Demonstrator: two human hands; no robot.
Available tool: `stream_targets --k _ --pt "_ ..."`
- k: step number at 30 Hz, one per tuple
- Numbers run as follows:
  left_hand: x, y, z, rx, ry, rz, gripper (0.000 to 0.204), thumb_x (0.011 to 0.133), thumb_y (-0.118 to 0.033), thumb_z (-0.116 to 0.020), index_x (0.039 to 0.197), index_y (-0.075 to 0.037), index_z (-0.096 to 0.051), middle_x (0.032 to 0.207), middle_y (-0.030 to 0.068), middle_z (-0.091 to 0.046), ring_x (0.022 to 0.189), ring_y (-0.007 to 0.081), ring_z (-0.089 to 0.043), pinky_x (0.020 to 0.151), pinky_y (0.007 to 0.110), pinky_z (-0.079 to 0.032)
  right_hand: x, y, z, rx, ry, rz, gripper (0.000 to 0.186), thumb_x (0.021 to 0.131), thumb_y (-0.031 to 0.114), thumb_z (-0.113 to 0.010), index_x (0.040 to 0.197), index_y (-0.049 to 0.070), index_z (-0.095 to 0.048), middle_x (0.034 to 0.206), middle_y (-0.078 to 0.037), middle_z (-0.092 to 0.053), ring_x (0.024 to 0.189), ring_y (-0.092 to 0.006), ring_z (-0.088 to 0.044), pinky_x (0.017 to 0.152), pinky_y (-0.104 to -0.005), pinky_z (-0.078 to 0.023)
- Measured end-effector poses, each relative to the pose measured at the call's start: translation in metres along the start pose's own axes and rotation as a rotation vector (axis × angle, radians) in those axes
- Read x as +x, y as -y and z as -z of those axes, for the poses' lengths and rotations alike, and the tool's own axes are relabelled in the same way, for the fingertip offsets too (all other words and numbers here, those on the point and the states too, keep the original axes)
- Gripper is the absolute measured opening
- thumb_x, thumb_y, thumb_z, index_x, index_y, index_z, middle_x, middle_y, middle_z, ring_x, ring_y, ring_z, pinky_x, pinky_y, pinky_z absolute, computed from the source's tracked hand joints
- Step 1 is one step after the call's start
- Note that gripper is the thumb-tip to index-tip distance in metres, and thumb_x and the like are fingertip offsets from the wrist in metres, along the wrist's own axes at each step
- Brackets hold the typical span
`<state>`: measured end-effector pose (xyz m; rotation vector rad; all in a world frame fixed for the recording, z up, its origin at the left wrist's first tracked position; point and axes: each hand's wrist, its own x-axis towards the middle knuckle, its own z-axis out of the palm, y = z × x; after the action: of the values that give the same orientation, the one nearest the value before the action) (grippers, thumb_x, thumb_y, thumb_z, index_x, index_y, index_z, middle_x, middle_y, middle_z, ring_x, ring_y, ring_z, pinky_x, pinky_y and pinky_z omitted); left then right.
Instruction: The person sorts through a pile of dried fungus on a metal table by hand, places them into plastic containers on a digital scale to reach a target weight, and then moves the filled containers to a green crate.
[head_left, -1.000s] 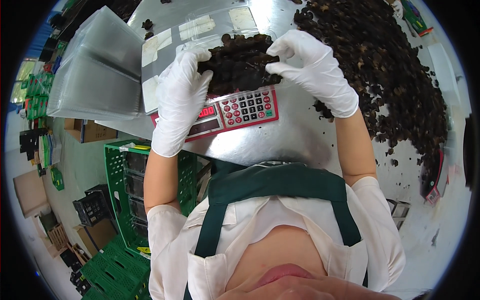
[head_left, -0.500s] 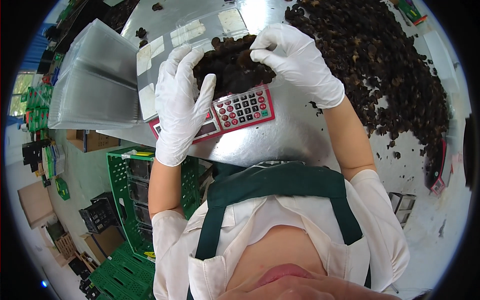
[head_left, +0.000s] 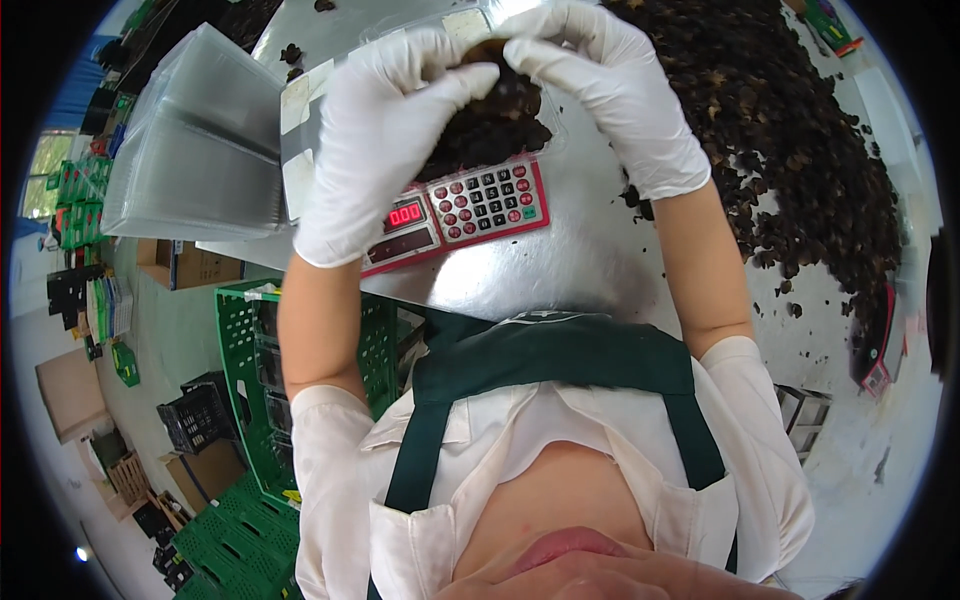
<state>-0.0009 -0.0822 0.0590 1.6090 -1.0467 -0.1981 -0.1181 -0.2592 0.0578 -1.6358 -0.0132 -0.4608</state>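
Note:
Both of my hands wear white gloves and meet over a clear plastic tray [head_left: 556, 128] heaped with dark brown wood ear mushrooms [head_left: 490, 140]. Between my fingertips is a brown mushroom piece [head_left: 487, 52]. My left hand [head_left: 395, 110] pinches it from the left, thumb pointing right. From the right, the thumb and fingers of my right hand [head_left: 590, 70] close on its other side. Under the tray lies a red-edged digital scale [head_left: 488, 208] with a keypad and a lit red display. My left hand covers part of the scale and the tray's left side.
Stacked clear plastic trays [head_left: 195, 150] stand at the left. A broad heap of loose wood ear mushrooms [head_left: 760, 150] spreads over the metal table [head_left: 590, 260] at the right. Green crates [head_left: 235, 340] stand below the table's left edge, near a cardboard box [head_left: 190, 265].
My left hand has moved up and right from the tray's left side, closing on the piece beside my right fingers. My right hand has risen slightly. More of the scale's display shows.

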Motion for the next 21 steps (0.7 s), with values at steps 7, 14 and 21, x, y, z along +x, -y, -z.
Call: stream_targets --k 7,14,21 --pt "0.029 -0.061 0.013 0.328 0.064 -0.153 0.008 0.085 -0.002 -0.080 0.091 0.002 -0.077 0.070 0.0031 -0.071 0.065 0.0078 -0.063 0.061 0.025 -0.050 0.011 0.029 -0.004 0.219 0.047 0.051 0.041 0.100 0.013 -0.069 0.138 0.002 -0.058 0.120 -0.001 -0.066 0.107 -0.0102 -0.062 0.096 -0.0260 -0.050" --pt "0.033 -0.078 0.016 0.242 0.377 0.057 0.038 0.092 -0.003 -0.073 0.129 -0.006 -0.066 0.085 -0.0001 -0.064 0.082 0.0094 -0.062 0.076 0.025 -0.053 -0.012 0.017 -0.006 0.000 -0.249 -0.004 0.033 0.094 0.012 -0.073 0.124 0.000 -0.067 0.108 -0.002 -0.069 0.096 -0.0103 -0.063 0.086 -0.0259 -0.052" --pt "0.047 -0.020 0.097 0.141 0.197 0.134 0.042 0.098 -0.007 -0.069 0.138 -0.003 -0.059 0.114 0.0041 -0.065 0.107 0.0107 -0.061 0.093 0.025 -0.053 -0.105 -0.046 0.105 0.422 -0.357 -0.228 0.038 0.104 0.034 -0.062 0.125 0.003 -0.068 0.112 -0.007 -0.070 0.099 -0.0168 -0.065 0.067 -0.0220 -0.052"
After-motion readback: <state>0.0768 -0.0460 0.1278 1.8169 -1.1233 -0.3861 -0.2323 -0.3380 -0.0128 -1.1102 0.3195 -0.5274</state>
